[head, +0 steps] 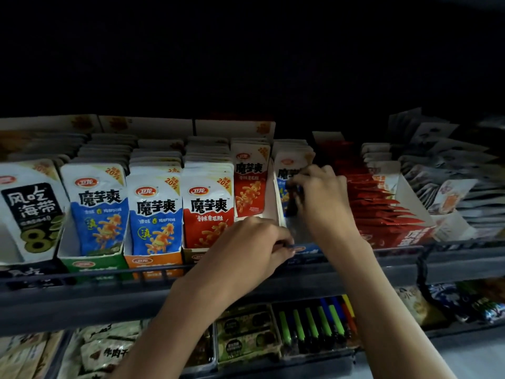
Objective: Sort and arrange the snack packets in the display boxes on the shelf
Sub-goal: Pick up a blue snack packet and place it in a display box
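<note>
A row of display boxes stands on the dark shelf (109,280). Blue-and-white snack packets (98,209) fill the green and orange boxes; red-and-white packets (206,206) fill the boxes beside them. My right hand (322,195) reaches into a box with a blue front (306,251) and pinches a blue-and-white packet (287,170) standing at its back. My left hand (246,250) grips the low front edge of that box, fingers curled over it. The box floor between my hands is bare.
A black-and-white seaweed packet box (30,209) stands at the far left. Flat red packets (382,206) fill the box to the right, with grey packets (451,181) beyond. The lower shelf holds lighters (314,324) and more snack packs (243,335).
</note>
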The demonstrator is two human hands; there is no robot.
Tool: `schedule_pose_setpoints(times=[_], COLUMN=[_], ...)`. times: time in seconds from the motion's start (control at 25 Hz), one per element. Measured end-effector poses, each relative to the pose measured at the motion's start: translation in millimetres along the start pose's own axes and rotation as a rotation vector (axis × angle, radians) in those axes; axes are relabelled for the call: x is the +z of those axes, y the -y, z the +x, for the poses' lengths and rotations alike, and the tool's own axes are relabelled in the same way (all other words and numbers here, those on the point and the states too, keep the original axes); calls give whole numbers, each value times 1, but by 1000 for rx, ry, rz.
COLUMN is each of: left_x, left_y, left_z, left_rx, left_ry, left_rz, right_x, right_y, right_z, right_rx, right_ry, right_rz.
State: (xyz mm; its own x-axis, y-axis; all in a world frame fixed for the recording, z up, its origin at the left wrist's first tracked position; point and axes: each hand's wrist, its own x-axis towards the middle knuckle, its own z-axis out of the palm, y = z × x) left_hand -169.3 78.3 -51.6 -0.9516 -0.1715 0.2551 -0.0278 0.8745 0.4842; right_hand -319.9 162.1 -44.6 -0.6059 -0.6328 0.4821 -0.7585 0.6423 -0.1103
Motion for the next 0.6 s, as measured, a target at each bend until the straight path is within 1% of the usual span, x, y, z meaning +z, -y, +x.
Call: schedule_pose_setpoints(times=[0.04, 0.08, 0.4, 0.48, 0.6], left_x=[0, -1, -3, -2, -3], left_y=[0, 0, 0, -1, -1], left_z=[0, 0, 1, 1, 0], left_rx=[-1, -3, -5, -11, -18], left_ry=[1, 3, 23, 22, 29], left_rz=[0, -2, -14, -13, -9], right_x=[0, -1, 2, 2, 4], right_y=[1, 4, 4, 6, 10], right_z=[1, 1, 0, -1, -4], right_rx=[-17, -12, -9, -28, -45], right_ry=[24, 33, 29, 91, 246], right_rz=[-79, -98, -97, -179, -261])
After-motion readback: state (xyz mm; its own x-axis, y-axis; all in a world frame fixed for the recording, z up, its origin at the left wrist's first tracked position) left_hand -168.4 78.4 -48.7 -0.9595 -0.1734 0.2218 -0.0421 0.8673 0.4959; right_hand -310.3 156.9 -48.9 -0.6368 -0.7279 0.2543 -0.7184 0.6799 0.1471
